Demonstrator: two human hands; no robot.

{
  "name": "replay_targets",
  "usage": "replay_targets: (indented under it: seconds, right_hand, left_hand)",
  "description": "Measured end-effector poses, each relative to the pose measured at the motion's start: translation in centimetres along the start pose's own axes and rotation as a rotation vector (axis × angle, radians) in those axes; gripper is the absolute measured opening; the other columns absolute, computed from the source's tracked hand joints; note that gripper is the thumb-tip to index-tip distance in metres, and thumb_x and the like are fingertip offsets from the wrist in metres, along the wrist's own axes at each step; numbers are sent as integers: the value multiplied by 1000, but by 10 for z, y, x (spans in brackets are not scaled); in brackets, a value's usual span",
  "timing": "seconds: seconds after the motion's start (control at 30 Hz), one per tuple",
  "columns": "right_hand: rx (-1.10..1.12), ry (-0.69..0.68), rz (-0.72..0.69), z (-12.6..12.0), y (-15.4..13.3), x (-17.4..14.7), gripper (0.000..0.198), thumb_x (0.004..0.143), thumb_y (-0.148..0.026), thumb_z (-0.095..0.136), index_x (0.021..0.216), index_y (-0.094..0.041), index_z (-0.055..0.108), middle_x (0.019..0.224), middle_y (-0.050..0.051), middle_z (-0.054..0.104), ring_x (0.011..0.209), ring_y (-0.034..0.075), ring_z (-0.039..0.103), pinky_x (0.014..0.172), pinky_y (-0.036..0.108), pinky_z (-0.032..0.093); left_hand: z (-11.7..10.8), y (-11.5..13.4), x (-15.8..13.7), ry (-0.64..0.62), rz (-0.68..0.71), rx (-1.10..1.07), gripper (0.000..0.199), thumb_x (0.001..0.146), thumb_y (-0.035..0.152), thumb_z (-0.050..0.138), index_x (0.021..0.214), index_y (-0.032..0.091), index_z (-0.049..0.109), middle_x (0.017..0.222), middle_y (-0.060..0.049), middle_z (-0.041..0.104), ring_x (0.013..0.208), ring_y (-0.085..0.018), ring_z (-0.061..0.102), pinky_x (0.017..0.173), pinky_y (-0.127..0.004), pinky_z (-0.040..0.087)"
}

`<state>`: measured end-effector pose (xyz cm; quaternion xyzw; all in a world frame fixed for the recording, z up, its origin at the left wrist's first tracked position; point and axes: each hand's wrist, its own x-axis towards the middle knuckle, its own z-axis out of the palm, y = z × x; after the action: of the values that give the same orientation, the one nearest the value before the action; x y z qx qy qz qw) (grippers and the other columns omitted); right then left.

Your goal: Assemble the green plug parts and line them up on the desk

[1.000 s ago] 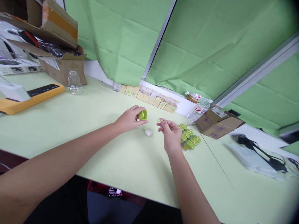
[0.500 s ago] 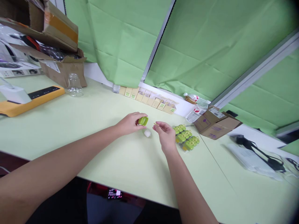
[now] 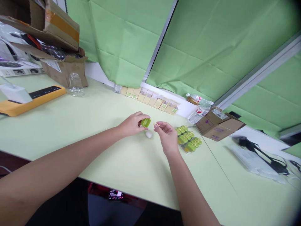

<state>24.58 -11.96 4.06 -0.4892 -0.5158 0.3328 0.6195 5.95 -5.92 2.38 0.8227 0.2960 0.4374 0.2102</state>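
My left hand (image 3: 133, 124) is closed around a small green container (image 3: 145, 122), its hollow side turned toward my right hand. Between the thumb and fingers of my right hand (image 3: 167, 135) is a small yellow piece (image 3: 156, 125), mostly covered by the fingertips. A short gap separates the two hands. On the table just below the container lies a small white rounded object (image 3: 149, 134). Beside my right hand, several green containers with yellow loops (image 3: 188, 137) stand in rows, some on a clear plastic tray.
Small beige boxes (image 3: 150, 99) line the back edge. At left are a yellow power strip (image 3: 47, 94), a clear jar (image 3: 75, 85) and cardboard boxes (image 3: 64, 70). Plastic bottles (image 3: 198, 115), a cardboard box (image 3: 217, 125) and a black-cabled device (image 3: 261, 153) occupy the right.
The view has shifted very slightly. Both hands keep their holds, and the yellow piece has turned a little in my right fingertips.
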Motion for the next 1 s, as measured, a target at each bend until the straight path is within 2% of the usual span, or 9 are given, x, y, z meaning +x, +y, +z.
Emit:
replay_targets:
  seconds: [0.17, 0.33, 0.5, 0.67, 0.8, 1.0]
  right_hand:
    - [-18, -83, -35, 6, -1, -6, 25, 74, -36, 79, 90, -19, 69, 85, 3, 71, 75, 15, 65, 70, 30, 56]
    - [-156, -115, -127, 8, -3, -9, 20, 83, -38, 70, 91, -20, 67, 84, 2, 69, 75, 15, 64, 61, 25, 50]
    - [-254, -95, -198, 9, -4, -13, 19, 85, -39, 67, 91, -21, 67, 83, 2, 70, 71, 14, 62, 62, 26, 49]
    - [-328, -76, -188, 11, -3, -17, 23, 81, -40, 70, 96, -22, 73, 88, 4, 74, 66, 14, 60, 60, 27, 49]
    - [-439, -50, -207, 13, -4, -20, 21, 80, -38, 70, 95, -23, 75, 86, 2, 75, 60, 13, 56, 60, 27, 49]
    - [-536, 36, -200, 14, -10, -22, 18, 80, -37, 68, 89, -25, 77, 78, 0, 75, 55, 14, 57, 59, 27, 49]
  left_hand:
    - [2, 3, -1, 9, 20, -37, 40, 79, 24, 70, 119, 23, 63, 99, -2, 55, 73, -10, 54, 72, -25, 49]
    - [2, 6, -1, 7, 35, -32, 40, 79, 20, 68, 119, 22, 63, 99, -2, 56, 73, -10, 55, 73, -24, 49]
    - [1, 9, -1, -8, 54, -26, 37, 81, 23, 68, 118, 22, 62, 99, -2, 56, 71, -10, 53, 72, -25, 49]
    - [4, 13, -3, -42, 74, -26, 32, 84, 28, 66, 115, 22, 63, 97, -2, 56, 72, -11, 54, 73, -26, 48]
    - [8, 16, -4, -29, 100, -13, 29, 84, 20, 62, 113, 21, 63, 94, -2, 57, 75, -12, 54, 74, -26, 47]
    - [9, 16, -4, -13, 73, -3, 39, 76, 10, 62, 113, 22, 61, 96, -2, 60, 81, -14, 57, 76, -27, 48]
